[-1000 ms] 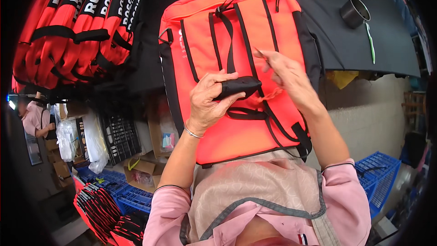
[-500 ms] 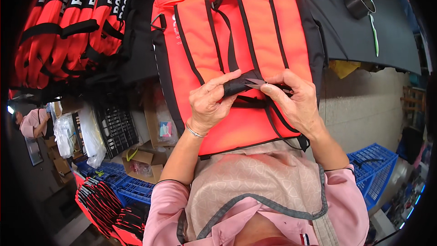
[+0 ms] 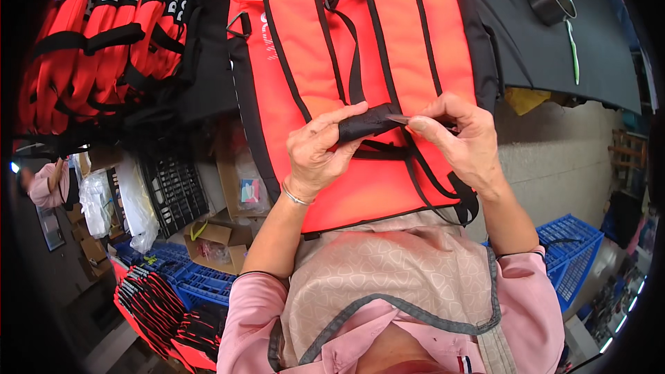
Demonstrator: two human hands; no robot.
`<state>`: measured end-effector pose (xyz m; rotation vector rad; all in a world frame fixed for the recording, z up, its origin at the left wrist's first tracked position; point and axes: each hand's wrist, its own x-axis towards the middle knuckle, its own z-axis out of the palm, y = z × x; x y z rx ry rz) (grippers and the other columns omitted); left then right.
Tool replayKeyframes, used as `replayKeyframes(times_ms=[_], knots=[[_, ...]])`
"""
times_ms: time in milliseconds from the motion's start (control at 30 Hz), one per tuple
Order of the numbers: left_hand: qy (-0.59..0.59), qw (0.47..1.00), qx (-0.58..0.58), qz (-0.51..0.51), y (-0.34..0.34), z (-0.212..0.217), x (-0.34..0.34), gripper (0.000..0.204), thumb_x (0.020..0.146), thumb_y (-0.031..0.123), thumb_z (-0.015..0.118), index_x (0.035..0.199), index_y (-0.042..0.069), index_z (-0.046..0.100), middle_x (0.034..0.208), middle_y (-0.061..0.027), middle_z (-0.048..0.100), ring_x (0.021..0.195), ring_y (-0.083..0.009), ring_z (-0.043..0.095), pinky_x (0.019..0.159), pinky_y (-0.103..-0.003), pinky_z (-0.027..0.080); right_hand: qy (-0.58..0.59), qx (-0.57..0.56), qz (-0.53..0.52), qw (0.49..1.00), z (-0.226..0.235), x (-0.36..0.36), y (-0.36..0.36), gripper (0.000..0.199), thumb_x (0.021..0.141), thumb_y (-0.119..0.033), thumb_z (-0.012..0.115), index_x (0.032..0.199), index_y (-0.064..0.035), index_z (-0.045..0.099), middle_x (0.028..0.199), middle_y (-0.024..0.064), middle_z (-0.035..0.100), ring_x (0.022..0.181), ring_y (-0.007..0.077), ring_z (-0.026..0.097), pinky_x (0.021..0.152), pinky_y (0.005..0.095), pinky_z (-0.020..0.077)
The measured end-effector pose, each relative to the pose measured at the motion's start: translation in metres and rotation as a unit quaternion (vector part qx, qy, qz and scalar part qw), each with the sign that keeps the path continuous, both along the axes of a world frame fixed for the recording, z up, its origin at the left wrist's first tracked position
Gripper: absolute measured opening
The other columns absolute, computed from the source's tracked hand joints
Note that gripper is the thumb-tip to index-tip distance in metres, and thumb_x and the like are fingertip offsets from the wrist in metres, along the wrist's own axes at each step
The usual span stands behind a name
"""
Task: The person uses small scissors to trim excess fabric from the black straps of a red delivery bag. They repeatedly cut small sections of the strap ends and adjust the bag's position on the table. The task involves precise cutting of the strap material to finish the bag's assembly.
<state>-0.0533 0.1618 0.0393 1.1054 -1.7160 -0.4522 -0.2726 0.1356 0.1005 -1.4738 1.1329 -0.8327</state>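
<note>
A bright orange-red backpack (image 3: 407, 41) with black piping and dark sides lies in front of me, its shoulder straps facing up. My left hand (image 3: 317, 149) is closed on a black fabric flap (image 3: 366, 123) near the lower ends of the straps, thumb below and fingers above. In my right hand (image 3: 465, 137) is a pair of thread snips (image 3: 398, 118), pinched between thumb and fingers. Their pointed blades look together, and the tip lies at the flap's right edge. My right palm hides the rest of the snips. Loose black webbing (image 3: 463, 194) hangs below that hand.
A row of red and black bags (image 3: 111, 41) stands at the far left. On the dark table at right are a metal cup (image 3: 551, 1) and a green-white toothbrush (image 3: 573, 52). Blue crates (image 3: 573, 253) and an open carton (image 3: 216, 246) stand lower down. Another person (image 3: 50, 185) is far left.
The snips' blades were spread and now look together. My right hand has shifted slightly right and up, drawing the tip back along the flap. My left hand keeps its hold.
</note>
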Motion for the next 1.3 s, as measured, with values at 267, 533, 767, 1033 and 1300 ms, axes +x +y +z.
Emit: replayKeyframes(times_ms=[267, 533, 767, 1033, 1300], knots=[[-0.005, 1.000, 0.023, -0.014, 0.003, -0.005, 0.003, 0.020, 0.070, 0.001, 0.082, 0.089, 0.005, 0.075, 0.106, -0.0091, 0.073, 0.081, -0.0168, 0.071, 0.066, -0.026, 0.057, 0.036, -0.051, 0.012, 0.998, -0.015, 0.004, 0.002, 0.019, 0.087, -0.015, 0.073, 0.083, 0.0004, 0.063, 0.070, 0.0085, 0.067, 0.062, 0.0147, 0.064, 0.058, 0.0278, 0.0497], [-0.014, 0.999, 0.021, -0.026, 0.010, -0.008, 0.003, 0.024, 0.065, -0.001, 0.083, 0.086, 0.004, 0.072, 0.106, -0.0073, 0.073, 0.087, -0.0200, 0.072, 0.070, -0.030, 0.058, 0.057, -0.041, 0.067, 0.995, -0.014, -0.001, -0.002, 0.014, 0.092, -0.011, 0.069, 0.088, 0.0016, 0.063, 0.075, 0.0062, 0.067, 0.064, 0.0093, 0.060, 0.060, 0.0252, 0.0500], [-0.195, 0.959, 0.158, -0.133, 0.064, 0.003, 0.015, 0.074, 0.102, 0.058, 0.019, 0.109, 0.004, 0.070, 0.156, -0.0132, 0.032, 0.146, -0.0362, 0.022, 0.120, -0.052, 0.009, -0.065, -0.040, -0.108, 0.991, -0.019, -0.008, -0.002, 0.018, 0.088, -0.006, 0.072, 0.102, -0.0003, 0.062, 0.081, -0.0007, 0.063, 0.076, 0.0042, 0.058, 0.068, 0.0194, 0.0481], [0.186, 0.853, 0.470, 0.129, 0.111, 0.018, 0.019, 0.037, 0.092, 0.021, 0.069, 0.113, -0.007, 0.056, 0.084, -0.0102, 0.067, 0.063, -0.0108, 0.064, 0.056, -0.025, 0.054, -0.065, -0.143, -0.117, 0.981, -0.010, 0.002, 0.019, 0.022, 0.079, 0.001, 0.079, 0.098, -0.0019, 0.067, 0.085, 0.0000, 0.068, 0.070, 0.0026, 0.061, 0.061, 0.0173, 0.0500], [0.297, 0.796, 0.526, 0.028, 0.096, 0.008, 0.017, 0.019, 0.091, 0.013, 0.070, 0.105, 0.002, 0.062, 0.091, -0.0021, 0.068, 0.079, -0.0066, 0.065, 0.066, -0.021, 0.055, 0.187, -0.088, 0.180, 0.962, -0.019, 0.027, 0.044, 0.020, 0.079, 0.000, 0.072, 0.099, -0.0001, 0.068, 0.084, 0.0094, 0.071, 0.077, 0.0153, 0.070, 0.071, 0.0269, 0.0548]])
